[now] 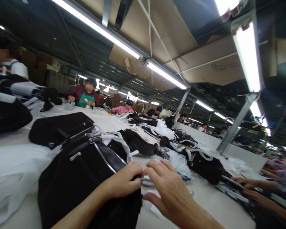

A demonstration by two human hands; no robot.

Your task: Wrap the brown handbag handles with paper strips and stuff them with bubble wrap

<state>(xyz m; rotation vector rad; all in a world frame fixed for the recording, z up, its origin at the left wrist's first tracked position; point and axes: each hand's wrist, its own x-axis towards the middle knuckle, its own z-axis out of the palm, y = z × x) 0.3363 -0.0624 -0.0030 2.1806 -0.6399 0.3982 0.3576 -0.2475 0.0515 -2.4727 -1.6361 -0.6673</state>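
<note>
Black zippered bag (78, 175) under left hand (126, 181), can't tell if gripping; open right hand (168, 184), crumpled clear plastic (178, 160) beyond.

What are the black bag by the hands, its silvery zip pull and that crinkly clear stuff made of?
Black bag: probably fabric, matte; it barely shines.
Zip pull: seemingly metal, or coated plastic, polished; it gleams.
Crinkly clear stuff: likely thin, glossy plastic; light glints off its creases.

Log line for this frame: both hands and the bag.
left hand: fingers curled, at black bag's right side | right hand: open, beside left | silver zipper pull: on bag
</note>
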